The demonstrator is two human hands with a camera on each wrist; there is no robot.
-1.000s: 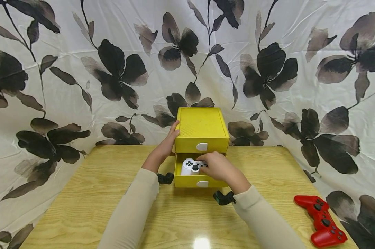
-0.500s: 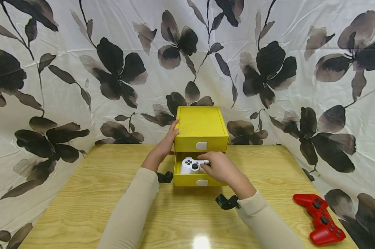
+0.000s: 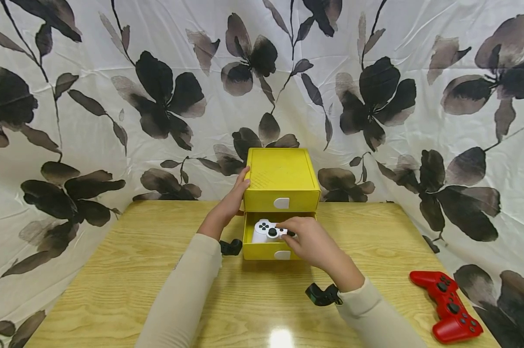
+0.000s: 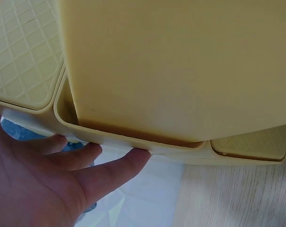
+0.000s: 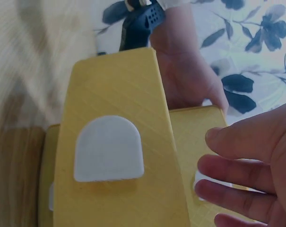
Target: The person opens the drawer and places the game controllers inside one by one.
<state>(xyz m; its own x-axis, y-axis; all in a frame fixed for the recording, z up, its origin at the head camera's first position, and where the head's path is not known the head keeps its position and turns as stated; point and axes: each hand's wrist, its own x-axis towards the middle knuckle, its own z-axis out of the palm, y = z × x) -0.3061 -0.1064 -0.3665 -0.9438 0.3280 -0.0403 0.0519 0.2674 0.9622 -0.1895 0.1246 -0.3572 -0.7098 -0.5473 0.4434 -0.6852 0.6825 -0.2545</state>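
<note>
A yellow drawer box [image 3: 283, 169] stands at the far side of the table, its lower drawer [image 3: 262, 251] pulled out. Inside that drawer lies a white game controller [image 3: 262, 226], its right end partly hidden by my right hand [image 3: 312, 241]. That hand hovers above the drawer's right part; in the right wrist view its fingers [image 5: 237, 172] are extended beside the drawer front, with nothing between them. My left hand [image 3: 227, 208] rests against the box's left side. In the left wrist view, its fairly straight fingertips [image 4: 140, 155] touch the edge of the box.
A red game controller [image 3: 449, 309] lies near the table's right edge. The wooden table [image 3: 149, 261] ends at a flower-printed cloth [image 3: 179, 29] hanging behind and around it. Black wrist cameras hang below both wrists. White tabs [image 3: 281, 203] mark the drawer fronts.
My right hand has drawn back slightly to the right and toward me, away from the white controller, uncovering more of it. The left hand, box and drawer have stayed in place.
</note>
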